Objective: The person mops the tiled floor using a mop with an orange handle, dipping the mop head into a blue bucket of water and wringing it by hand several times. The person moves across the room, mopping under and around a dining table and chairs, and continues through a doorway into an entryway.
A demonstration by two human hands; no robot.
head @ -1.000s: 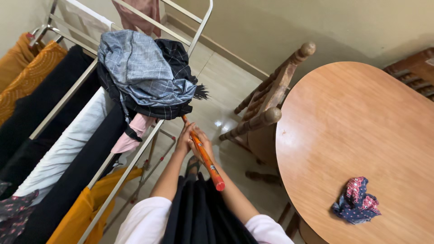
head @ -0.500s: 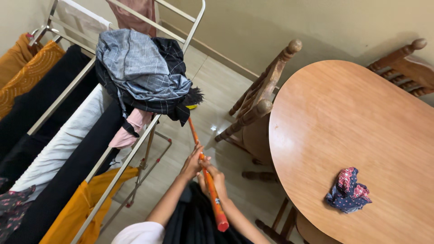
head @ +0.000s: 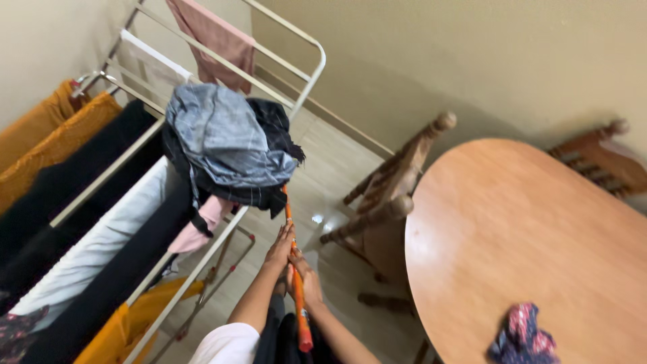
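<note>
Both my hands grip a long orange stick handle (head: 297,301) with a red end cap, held close to my body and pointing down at the floor. My left hand (head: 280,249) is the upper one, my right hand (head: 306,282) sits just below it. The stick's far end disappears behind a heap of grey and black checked clothes (head: 229,145) piled on a metal drying rack (head: 222,236). The image is somewhat blurred.
The rack on the left carries black, white, orange-yellow and pink garments. A wooden chair (head: 387,195) stands between me and a round wooden table (head: 526,229), which bears a crumpled blue-and-red patterned cloth (head: 522,337). A second chair (head: 596,158) stands by the wall.
The view has tilted up and blurred. My hands have slid along the stick and pushed it forward, its far end now under the clothes heap.
</note>
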